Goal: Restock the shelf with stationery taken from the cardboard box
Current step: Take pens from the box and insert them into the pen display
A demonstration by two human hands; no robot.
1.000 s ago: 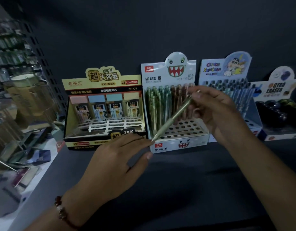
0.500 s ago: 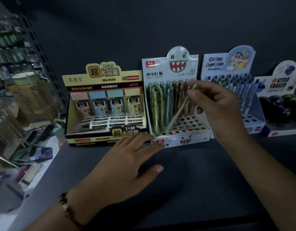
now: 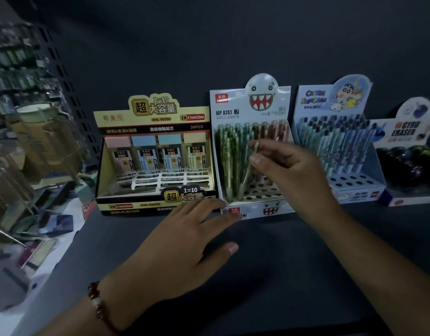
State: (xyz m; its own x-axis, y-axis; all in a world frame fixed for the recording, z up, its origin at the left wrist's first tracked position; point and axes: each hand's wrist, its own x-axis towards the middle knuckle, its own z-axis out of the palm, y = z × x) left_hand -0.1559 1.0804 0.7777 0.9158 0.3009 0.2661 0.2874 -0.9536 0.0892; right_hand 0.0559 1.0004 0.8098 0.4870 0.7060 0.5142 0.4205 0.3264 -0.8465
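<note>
Currently my right hand (image 3: 294, 170) pinches the top of a green pencil (image 3: 248, 173) between thumb and fingertips, and the pencil leans with its lower end at a hole in the front rows of the monster-face display box (image 3: 251, 151); I cannot tell whether the tip is seated in the hole or only resting on its edge. My left hand (image 3: 182, 238) lies flat with straight fingers on the dark shelf (image 3: 281, 275), fingertips touching the front lip of that box, holding nothing. The cardboard box named in the task is not in view. Risks, as I judge them: the pencil is tilted, so pressing down could catch the tip on the hole's rim and bend the thin card tray or skid into the neighbouring green pencils, which stand touching one another and could topple in a row. Letting go early would drop the pencil forward onto the shelf. The display looks light; a push could slide it back or against the pencil-lead box (image 3: 156, 156) just beside it if my left fingers lift away. Dim light makes the holes hard to judge.
</note>
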